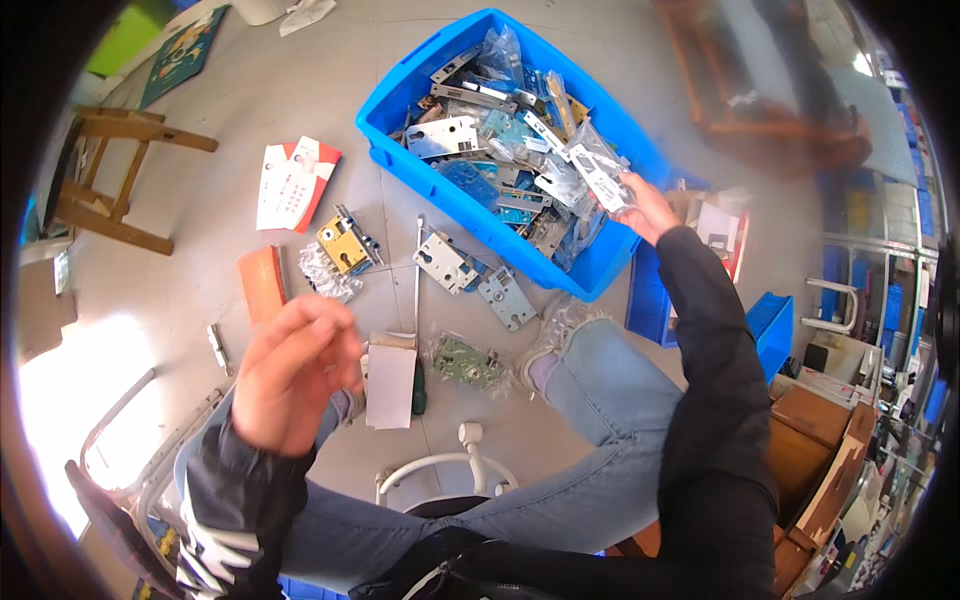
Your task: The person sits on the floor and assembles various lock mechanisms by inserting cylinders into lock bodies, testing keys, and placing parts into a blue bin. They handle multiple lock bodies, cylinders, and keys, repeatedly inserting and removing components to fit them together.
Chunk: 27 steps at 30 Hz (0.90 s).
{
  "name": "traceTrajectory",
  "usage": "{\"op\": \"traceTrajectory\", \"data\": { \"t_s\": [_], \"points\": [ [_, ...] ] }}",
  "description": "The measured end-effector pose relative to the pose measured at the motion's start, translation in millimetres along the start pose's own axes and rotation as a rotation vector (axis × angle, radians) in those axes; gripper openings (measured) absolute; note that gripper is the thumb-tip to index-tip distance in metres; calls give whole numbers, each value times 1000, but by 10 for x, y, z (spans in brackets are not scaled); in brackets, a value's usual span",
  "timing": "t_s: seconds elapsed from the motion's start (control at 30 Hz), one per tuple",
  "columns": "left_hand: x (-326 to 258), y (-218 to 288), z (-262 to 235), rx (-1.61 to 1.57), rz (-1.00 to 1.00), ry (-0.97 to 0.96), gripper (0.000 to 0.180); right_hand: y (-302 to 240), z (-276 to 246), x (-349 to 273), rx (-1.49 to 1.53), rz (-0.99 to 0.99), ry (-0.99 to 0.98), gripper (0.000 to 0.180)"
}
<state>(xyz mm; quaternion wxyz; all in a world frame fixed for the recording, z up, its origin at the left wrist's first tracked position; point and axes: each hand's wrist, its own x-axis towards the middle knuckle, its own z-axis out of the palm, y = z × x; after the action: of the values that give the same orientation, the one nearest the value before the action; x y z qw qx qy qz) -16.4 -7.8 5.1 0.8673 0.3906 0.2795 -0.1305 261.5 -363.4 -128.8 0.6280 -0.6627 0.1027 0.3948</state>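
My right hand [648, 208] reaches over the right side of a blue plastic bin [385, 150] and grips a lock body in a clear plastic bag [600, 178]. The bin is heaped with metal lock bodies, some of them bagged. Raised above the floor on the left, my left hand [295, 375] is loosely curled and slightly blurred, with nothing visible in it. Beyond it lie a gold-coloured lock body [345, 245], a silver mortise lock body [445, 262] and a grey lock body [508, 298]. A bagged greenish lock body [465, 362] rests between my feet.
A screwdriver [418, 290] lies upright in view beside a white box [390, 385]. Red-and-white leaflets [297, 185] and an orange box [262, 282] are on the floor. A wooden stool [120, 180] stands at left, smaller blue bins [770, 335] and shelving at right.
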Motion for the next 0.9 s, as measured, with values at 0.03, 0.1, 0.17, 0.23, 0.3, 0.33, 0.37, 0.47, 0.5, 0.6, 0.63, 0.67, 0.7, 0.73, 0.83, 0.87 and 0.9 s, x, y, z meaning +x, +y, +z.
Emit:
{"op": "traceTrajectory", "data": {
  "t_s": [0.03,0.1,0.17,0.23,0.3,0.33,0.37,0.47,0.5,0.6,0.63,0.67,0.7,0.73,0.83,0.87,0.9],
  "points": [
    [18,-14,20,31,-5,-10,20,-96,165,-237,24,-6,-66,40],
    [77,-61,92,101,-5,-69,28,-243,562,-710,80,-15,-213,43],
    [158,-141,202,142,8,-137,40,-326,978,-1177,78,-43,-283,41],
    [208,-239,308,140,22,-151,49,-307,1384,-1567,41,-62,-283,38],
    [241,-322,369,101,61,-220,53,-202,1727,-1844,86,-51,-298,37],
    [256,-349,377,73,101,-303,53,-110,1873,-1939,80,-91,-292,37],
    [259,-369,365,31,134,-357,45,-19,1999,-1984,33,-117,-254,37],
    [298,-392,281,65,109,-164,23,202,2203,-1959,46,-180,-201,34],
    [306,-405,252,67,100,-139,23,248,2225,-1915,42,-185,-189,32],
    [341,-464,179,92,54,-63,22,339,2222,-1820,43,-161,-160,30],
    [357,-486,160,96,32,-38,22,347,2211,-1785,17,-143,-162,30],
    [367,-506,142,103,-5,-14,22,360,2208,-1760,-19,-77,-110,30],
    [396,-505,127,55,-43,-6,23,355,2199,-1734,-9,-80,-111,27],
    [422,-493,108,-12,-40,-53,26,341,2179,-1713,8,-106,-138,27],
    [501,-359,45,-18,127,-12,33,229,2059,-1652,64,-92,-117,28],
    [517,-294,21,-31,284,-1,36,192,2008,-1646,117,-95,-96,29],
    [530,-180,-38,-40,319,74,36,172,1965,-1632,177,-120,-105,30]
  ]
}}
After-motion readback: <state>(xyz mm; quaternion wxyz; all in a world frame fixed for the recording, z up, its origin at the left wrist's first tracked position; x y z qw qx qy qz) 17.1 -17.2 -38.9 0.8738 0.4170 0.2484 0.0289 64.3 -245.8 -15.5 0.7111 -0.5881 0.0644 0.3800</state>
